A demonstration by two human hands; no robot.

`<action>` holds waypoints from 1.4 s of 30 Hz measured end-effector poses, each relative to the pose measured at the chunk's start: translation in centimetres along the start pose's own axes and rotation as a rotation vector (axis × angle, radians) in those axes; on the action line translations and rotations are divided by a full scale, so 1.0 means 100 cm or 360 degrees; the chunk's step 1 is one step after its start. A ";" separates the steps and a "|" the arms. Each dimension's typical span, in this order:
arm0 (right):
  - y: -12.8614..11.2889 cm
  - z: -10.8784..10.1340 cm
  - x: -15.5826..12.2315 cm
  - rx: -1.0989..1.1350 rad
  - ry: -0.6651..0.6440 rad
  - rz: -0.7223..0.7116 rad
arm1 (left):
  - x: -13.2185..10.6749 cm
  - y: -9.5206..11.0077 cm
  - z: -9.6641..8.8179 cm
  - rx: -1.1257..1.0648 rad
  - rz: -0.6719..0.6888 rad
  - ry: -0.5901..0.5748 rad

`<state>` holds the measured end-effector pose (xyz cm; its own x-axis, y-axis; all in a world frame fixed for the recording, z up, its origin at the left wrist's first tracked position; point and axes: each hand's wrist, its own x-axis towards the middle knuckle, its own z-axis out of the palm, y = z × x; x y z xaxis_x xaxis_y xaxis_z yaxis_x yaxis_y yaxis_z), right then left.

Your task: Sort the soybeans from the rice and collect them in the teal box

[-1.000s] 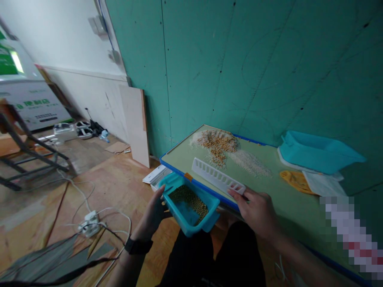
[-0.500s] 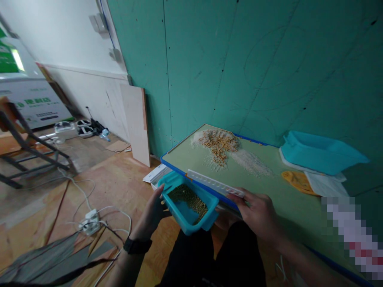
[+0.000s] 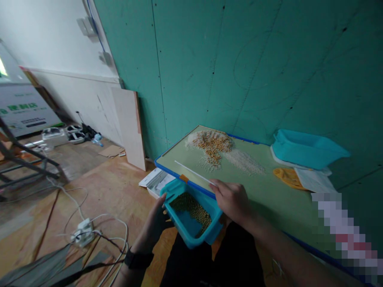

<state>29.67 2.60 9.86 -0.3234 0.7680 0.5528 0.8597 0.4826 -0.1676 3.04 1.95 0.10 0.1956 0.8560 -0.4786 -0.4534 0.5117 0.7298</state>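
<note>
My left hand [image 3: 154, 223] grips the left side of a blue plastic container [image 3: 191, 241], held just below the table's near edge. Inside it lie dark green grains and yellow beans [image 3: 201, 214]. My right hand [image 3: 231, 199] is closed on one end of a thin white strip [image 3: 191, 173], which is turned edge-on above the green table top [image 3: 167, 159]. Beyond the strip, a heap of yellow beans [image 3: 213, 148] is mixed with pale rice-like grains [image 3: 243, 161] that trail off to the right.
At the table's right stands a blue basin [image 3: 309, 149], with an orange and white glove [image 3: 289, 178] in front. A white box [image 3: 155, 181] lies under the left corner. Cables and a power strip [image 3: 83, 232] lie on the floor at left. A green wall [image 3: 194, 71] rises behind the table.
My right hand has moved left and up, turning the white strip from its slotted face to edge-on over the table. The container stays in my left hand, slightly lower in view.
</note>
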 end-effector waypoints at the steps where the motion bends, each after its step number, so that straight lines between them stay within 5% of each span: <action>1: 0.003 0.002 0.005 -0.0047 -0.0009 0.0029 | -0.001 -0.001 0.001 0.0013 -0.0018 0.0007; 10: 0.058 -0.009 0.014 -0.0358 -0.0024 0.0375 | 0.000 -0.010 0.004 0.0030 -0.0102 0.0020; 15: 0.091 -0.016 0.030 -0.0051 0.0155 0.0611 | 0.001 -0.011 0.009 -0.0036 -0.0020 0.0000; 20: 0.119 -0.011 0.065 0.0255 0.0105 0.0709 | -0.002 -0.009 0.018 -0.0057 -0.0065 0.0026; 31: 0.129 0.011 0.063 0.0620 0.0087 0.0747 | -0.023 -0.013 0.009 -0.0069 -0.0004 0.0222; 42: 0.129 0.022 0.064 0.0927 0.0107 0.0815 | -0.019 -0.029 -0.005 -0.0043 0.0044 0.0174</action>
<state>37.83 14.71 9.43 0.0987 0.9368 0.3357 0.5432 0.2319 -0.8070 3.60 -1.17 -1.37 0.0873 0.8557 -0.5100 -0.4810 0.4845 0.7307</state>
